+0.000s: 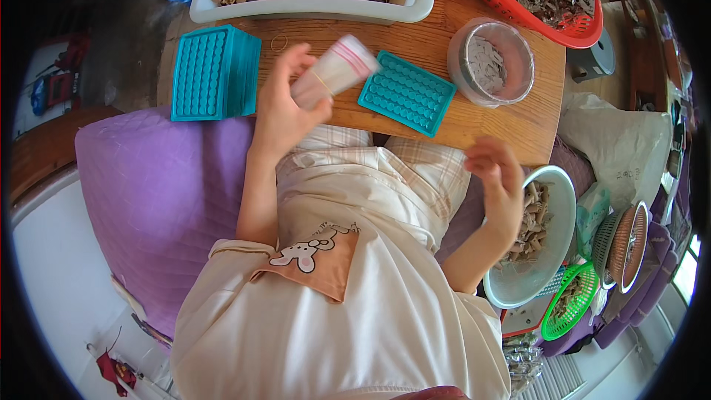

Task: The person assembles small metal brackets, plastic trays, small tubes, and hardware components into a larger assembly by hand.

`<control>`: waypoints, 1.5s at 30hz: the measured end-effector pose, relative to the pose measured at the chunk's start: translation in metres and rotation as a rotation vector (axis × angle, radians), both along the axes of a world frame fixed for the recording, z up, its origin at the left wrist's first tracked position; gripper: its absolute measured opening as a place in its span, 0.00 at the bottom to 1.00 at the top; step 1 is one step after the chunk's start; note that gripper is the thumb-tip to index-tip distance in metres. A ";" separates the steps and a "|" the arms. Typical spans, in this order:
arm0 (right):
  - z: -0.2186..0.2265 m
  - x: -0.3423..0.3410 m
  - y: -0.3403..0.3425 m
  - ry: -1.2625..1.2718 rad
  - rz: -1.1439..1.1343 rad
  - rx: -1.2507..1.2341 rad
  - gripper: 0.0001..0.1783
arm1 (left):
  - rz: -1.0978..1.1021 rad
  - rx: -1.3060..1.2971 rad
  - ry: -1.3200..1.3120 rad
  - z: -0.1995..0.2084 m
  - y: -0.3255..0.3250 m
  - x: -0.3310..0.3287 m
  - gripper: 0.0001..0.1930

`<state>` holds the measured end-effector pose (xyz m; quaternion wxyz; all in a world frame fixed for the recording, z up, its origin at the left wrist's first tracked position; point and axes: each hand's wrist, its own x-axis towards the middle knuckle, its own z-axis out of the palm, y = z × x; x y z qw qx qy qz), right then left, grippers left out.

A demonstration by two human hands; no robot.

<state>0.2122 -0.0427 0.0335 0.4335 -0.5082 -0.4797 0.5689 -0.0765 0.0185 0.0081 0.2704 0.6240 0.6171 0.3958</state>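
Observation:
My left hand [285, 104] is closed around a rolled bundle of clear zip bags [331, 76] with pink stripes along one end. A rubber band circles the bundle, which is tilted above the near side of the table. To its right lies a single teal tray [407, 92] with rows of round hollows. A stack of similar teal trays [215, 74] stands to the left of my left hand. My right hand [498, 174], slightly blurred, hovers off the table's front edge with its fingers apart and nothing seen in them. Below it is a pale bowl [566, 215] of small brown pieces.
A white bin [311, 12] of tan curved pieces and a red basket [511, 11] of shiny strips occupy the table's far side. A clear tub [527, 67] holds grey pieces. A loose rubber band [279, 43] lies near the trays. A green basket [569, 302] sits lower right.

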 end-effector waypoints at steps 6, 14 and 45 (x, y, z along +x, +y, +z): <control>-0.019 -0.034 0.022 0.241 0.256 -0.260 0.41 | -0.568 0.120 0.082 0.044 -0.022 0.021 0.31; 0.002 -0.043 0.025 -0.139 0.606 -0.091 0.21 | -0.842 0.293 0.109 0.053 -0.032 0.033 0.35; 0.009 -0.032 -0.002 0.026 0.440 0.112 0.25 | -1.062 -0.750 -0.584 0.034 -0.017 0.046 0.23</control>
